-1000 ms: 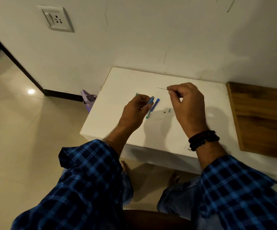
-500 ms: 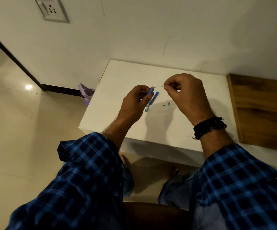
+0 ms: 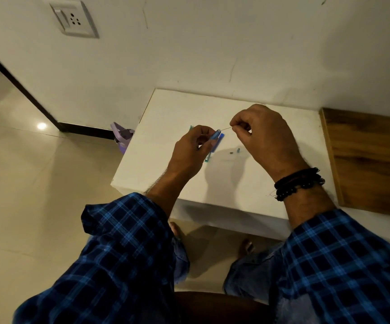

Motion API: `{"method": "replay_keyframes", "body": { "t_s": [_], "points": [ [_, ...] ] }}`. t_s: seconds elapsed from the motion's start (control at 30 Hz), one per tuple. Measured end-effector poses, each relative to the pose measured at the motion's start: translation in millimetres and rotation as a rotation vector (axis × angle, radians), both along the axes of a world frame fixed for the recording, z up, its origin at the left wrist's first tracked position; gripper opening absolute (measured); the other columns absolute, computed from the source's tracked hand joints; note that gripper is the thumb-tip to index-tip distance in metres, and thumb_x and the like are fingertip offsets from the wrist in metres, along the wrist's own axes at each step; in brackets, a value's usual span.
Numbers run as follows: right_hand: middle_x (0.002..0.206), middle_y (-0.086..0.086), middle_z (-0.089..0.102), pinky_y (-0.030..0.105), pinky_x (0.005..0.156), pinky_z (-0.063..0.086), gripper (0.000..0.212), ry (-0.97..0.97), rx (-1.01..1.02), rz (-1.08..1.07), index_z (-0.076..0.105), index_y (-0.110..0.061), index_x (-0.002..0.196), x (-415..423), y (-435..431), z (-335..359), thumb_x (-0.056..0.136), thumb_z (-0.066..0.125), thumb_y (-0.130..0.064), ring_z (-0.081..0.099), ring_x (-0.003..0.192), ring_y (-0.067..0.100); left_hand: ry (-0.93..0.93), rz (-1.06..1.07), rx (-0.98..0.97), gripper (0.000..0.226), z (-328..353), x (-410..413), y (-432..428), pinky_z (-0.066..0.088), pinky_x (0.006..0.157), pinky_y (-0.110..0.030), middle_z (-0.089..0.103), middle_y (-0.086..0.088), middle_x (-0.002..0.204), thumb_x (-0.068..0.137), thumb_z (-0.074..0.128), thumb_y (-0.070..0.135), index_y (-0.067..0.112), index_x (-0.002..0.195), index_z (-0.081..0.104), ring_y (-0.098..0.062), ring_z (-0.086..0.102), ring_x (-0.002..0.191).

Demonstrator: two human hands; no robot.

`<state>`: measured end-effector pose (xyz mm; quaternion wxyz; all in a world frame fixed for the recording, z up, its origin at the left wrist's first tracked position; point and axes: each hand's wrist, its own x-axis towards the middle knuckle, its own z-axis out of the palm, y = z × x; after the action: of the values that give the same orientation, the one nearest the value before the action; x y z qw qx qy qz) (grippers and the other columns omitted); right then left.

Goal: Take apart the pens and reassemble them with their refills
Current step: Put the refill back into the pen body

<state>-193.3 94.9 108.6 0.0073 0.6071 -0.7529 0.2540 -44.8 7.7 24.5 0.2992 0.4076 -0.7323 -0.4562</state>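
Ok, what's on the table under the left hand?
A blue-and-teal pen piece lies on the table, partly showing beside the left hand. A teal tip pokes out past its knuckles; the hand covers the rest of that piece.

1. An off-white wall (image 3: 212, 43) is filling the upper half of the view, showing a few faint scratches and thin cracks.
2. A white switch-and-socket plate (image 3: 73, 19) is sitting on that wall at the upper left.
3. A dark strip (image 3: 21, 83) is running diagonally down the left side and turning along the wall's foot.
4. Glossy beige floor tiles (image 3: 25, 195) are reflecting a small round spot of light (image 3: 41, 125).
5. A low white table (image 3: 166, 108) is standing against the wall.
6. A brown wooden panel (image 3: 371, 160) is adjoining its top on the right.
7. A purple object (image 3: 121, 136) is resting on the floor by the table's left corner.
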Motion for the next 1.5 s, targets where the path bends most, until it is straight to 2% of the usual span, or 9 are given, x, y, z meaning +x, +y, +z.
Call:
{"method": "replay_keyframes", "body": {
  "t_s": [0.2, 0.6, 0.73, 0.93, 1.1, 1.2, 1.27, 1.4, 1.5],
  "points": [
    [0.102, 0.005, 0.067, 0.033, 0.079, 0.052, 0.014, 0.011, 0.043, 0.012, 0.074, -0.014, 0.102, -0.5, 1.3, -1.7, 0.098, 0.061, -0.017, 0.064, 0.090, 0.024, -0.025, -0.010, -0.022, 0.013, -0.5, -0.2, -0.2, 0.058, 0.090, -0.029, 0.072, 0.008, 0.106, 0.096, 0.068, 0.020, 0.030, 0.103, 0.062, -0.009, 0.068, 0.097],
    [0.108, 0.004, 0.067, 0.028, 0.080, 0.047, 0.019, 0.014, 0.089, 0.042, 0.073, -0.016, 0.109, 2.6, -6.4, -4.2, 0.101, 0.057, -0.023, 0.063, 0.096, 0.021, -0.002, -0.030, -0.026, 0.015, 3.5, -1.6, 4.0, 0.053, 0.085, -0.020, 0.072, 0.005, 0.104, 0.095, 0.069, 0.022, 0.017, 0.109, 0.068, -0.013, 0.069, 0.097],
    [0.109, 0.005, 0.066, 0.030, 0.082, 0.049, 0.020, -0.006, 0.116, 0.050, 0.073, -0.016, 0.109, 3.0, -8.1, -3.3, 0.102, 0.055, -0.022, 0.063, 0.097, 0.022, -0.010, -0.045, -0.026, 0.010, 3.3, -2.5, 4.8, 0.054, 0.087, -0.023, 0.069, 0.009, 0.100, 0.096, 0.068, 0.024, 0.020, 0.105, 0.067, -0.013, 0.068, 0.096],
    [0.109, 0.005, 0.067, 0.023, 0.080, 0.040, 0.021, -0.041, 0.131, 0.051, 0.074, -0.014, 0.111, 4.0, -10.2, -5.7, 0.102, 0.056, -0.022, 0.063, 0.097, 0.021, 0.020, -0.054, 0.007, 0.007, 5.1, -2.4, 6.2, 0.056, 0.090, -0.028, 0.071, 0.008, 0.101, 0.096, 0.067, 0.025, 0.025, 0.102, 0.063, -0.012, 0.069, 0.096],
    [0.107, 0.005, 0.072, 0.011, 0.080, 0.045, 0.018, -0.249, 0.036, 0.049, 0.076, -0.011, 0.109, 4.1, -6.9, -6.9, 0.098, 0.062, -0.016, 0.063, 0.092, 0.013, 0.064, -0.053, 0.063, 0.008, 6.8, -1.7, 7.7, 0.057, 0.095, -0.035, 0.075, -0.001, 0.108, 0.096, 0.067, 0.023, 0.023, 0.103, 0.063, -0.017, 0.070, 0.102],
    [0.106, 0.001, 0.072, 0.031, 0.087, 0.059, 0.021, -0.403, 0.016, 0.031, 0.076, -0.013, 0.110, 3.9, -5.8, -10.7, 0.099, 0.059, -0.014, 0.068, 0.095, 0.015, 0.071, -0.046, 0.078, 0.010, 7.0, -1.8, 7.6, 0.057, 0.097, -0.036, 0.075, -0.002, 0.109, 0.097, 0.066, 0.022, 0.020, 0.106, 0.064, -0.017, 0.070, 0.102],
    [0.103, 0.000, 0.072, 0.039, 0.081, 0.062, 0.022, -0.487, 0.017, 0.015, 0.076, -0.016, 0.110, 2.6, -5.6, -13.0, 0.100, 0.057, -0.014, 0.070, 0.095, 0.016, 0.075, -0.049, 0.084, 0.010, 6.9, -2.3, 7.7, 0.057, 0.097, -0.036, 0.075, -0.002, 0.109, 0.097, 0.066, 0.022, 0.020, 0.106, 0.064, -0.016, 0.070, 0.102],
    [0.094, -0.002, 0.075, 0.038, 0.076, 0.064, 0.019, -0.573, -0.008, -0.009, 0.076, -0.018, 0.107, 2.2, -5.6, -15.1, 0.098, 0.059, -0.015, 0.072, 0.088, 0.012, 0.069, -0.053, 0.079, 0.010, 6.6, -2.6, 7.6, 0.056, 0.098, -0.038, 0.075, -0.001, 0.109, 0.097, 0.066, 0.022, 0.020, 0.107, 0.064, -0.017, 0.070, 0.103],
    [0.092, -0.004, 0.076, 0.037, 0.083, 0.062, 0.016, -0.583, -0.040, -0.005, 0.077, -0.016, 0.105, 2.2, -6.2, -15.7, 0.096, 0.064, -0.018, 0.073, 0.087, 0.010, 0.076, -0.054, 0.072, 0.010, 6.1, -2.2, 7.0, 0.056, 0.098, -0.038, 0.075, 0.000, 0.108, 0.097, 0.066, 0.022, 0.020, 0.106, 0.064, -0.015, 0.070, 0.102]
  ]
}}
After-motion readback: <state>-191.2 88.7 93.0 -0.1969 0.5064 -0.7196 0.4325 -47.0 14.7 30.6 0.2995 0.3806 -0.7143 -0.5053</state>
